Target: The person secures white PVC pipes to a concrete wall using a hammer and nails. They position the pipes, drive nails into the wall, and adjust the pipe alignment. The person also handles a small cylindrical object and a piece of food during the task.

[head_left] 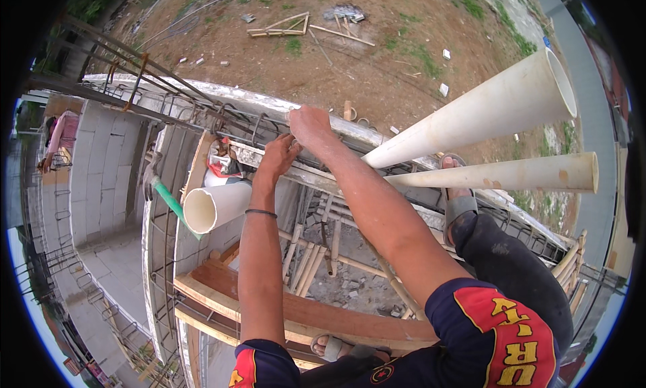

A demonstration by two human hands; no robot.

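My left hand [279, 154] has its fingers curled over the steel bars in the beam trench, close beside my right hand. My right hand [311, 124] is closed in a fist at the trench's far edge. Whatever either hand grips is hidden or too small to name. Under and beside them run the reinforcing bars [257, 124] with bent stirrups. A white plastic pipe [232, 203] opens toward me left of my left forearm. Behind it lies a red and white bag [217, 171]. A hammer [165, 196] with a green handle hangs over rebar further left.
Two long white pipes, one thick [471, 112] and one thin [505, 173], rise from the beam at right, near my sandalled foot [461, 200]. My other foot [330, 347] stands on timber formwork [377, 324]. Below are rubble and poles [309, 267]. Bare ground [222, 52] spreads beyond the wall.
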